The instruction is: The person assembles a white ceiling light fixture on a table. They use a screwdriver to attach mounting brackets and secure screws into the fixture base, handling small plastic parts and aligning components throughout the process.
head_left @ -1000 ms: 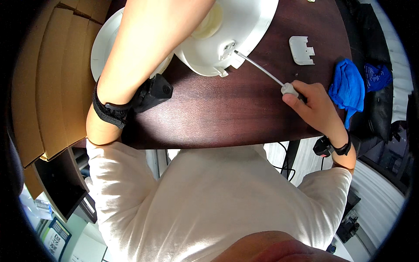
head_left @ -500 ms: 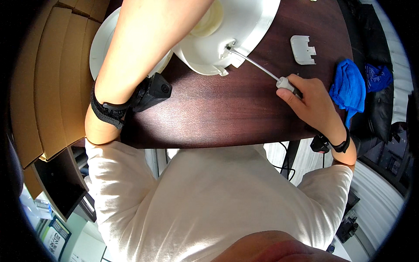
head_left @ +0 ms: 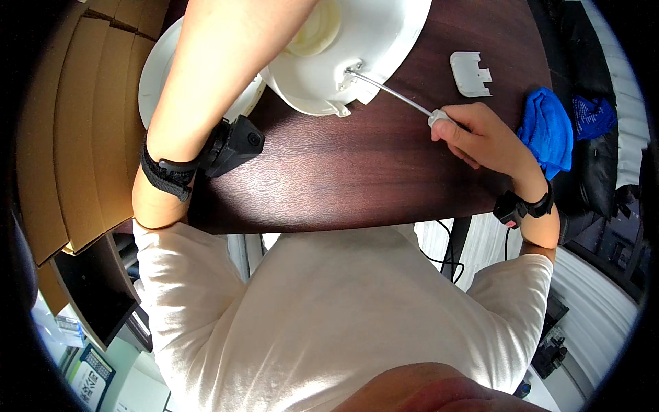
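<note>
My right hand (head_left: 484,137) is closed around the pale handle of a screwdriver (head_left: 398,95). The long metal shaft slants up and left, and its tip sits at a small metal fitting (head_left: 350,74) inside a white curved plastic housing (head_left: 388,34). That housing lies at the far side of the dark table, cut off by the upper edge of the picture. My left forearm (head_left: 226,69) reaches across its left side and out of the picture, so the left hand is not visible. Behind that forearm is a round white part (head_left: 156,75), partly covered.
A small white notched cover (head_left: 471,74) lies on the dark wood table (head_left: 329,185), right of the housing. Farther right are a blue cloth (head_left: 547,130) and a black seat (head_left: 587,75) with another blue item. Cardboard boxes (head_left: 89,130) stand along the left.
My right hand has rolled over on the screwdriver handle, its wrist turned. The housing and screwdriver sit slightly farther left and up in the picture. My left forearm has shifted a little left.
</note>
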Motion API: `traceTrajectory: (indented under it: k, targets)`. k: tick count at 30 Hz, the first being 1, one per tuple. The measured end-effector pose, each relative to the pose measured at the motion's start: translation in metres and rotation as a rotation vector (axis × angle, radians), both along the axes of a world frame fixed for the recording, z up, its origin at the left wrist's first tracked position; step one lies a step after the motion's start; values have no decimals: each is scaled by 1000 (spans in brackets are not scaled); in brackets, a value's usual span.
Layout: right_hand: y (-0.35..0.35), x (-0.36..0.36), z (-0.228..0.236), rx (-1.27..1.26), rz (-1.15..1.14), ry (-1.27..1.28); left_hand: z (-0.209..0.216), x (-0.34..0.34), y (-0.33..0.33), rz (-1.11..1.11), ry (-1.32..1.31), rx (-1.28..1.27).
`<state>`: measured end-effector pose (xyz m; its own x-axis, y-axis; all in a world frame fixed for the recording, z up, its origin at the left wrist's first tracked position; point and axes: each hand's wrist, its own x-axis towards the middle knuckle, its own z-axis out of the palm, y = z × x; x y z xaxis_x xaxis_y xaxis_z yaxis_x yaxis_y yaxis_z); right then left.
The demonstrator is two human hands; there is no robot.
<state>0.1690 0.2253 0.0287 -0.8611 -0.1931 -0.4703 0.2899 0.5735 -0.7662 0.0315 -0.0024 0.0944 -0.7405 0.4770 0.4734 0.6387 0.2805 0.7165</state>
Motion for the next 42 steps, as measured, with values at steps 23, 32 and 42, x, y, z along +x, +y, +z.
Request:
traceTrajectory:
  k: [23, 32, 42]
  targets:
    - [-13, 16, -4, 418, 41, 433, -6, 0, -2, 48, 112, 33]
    - [-14, 9, 1, 488, 67, 481, 1, -5, -9, -5, -99, 63]
    - [-10, 9, 1, 460, 58, 458, 8, 1, -8, 0, -79, 71]
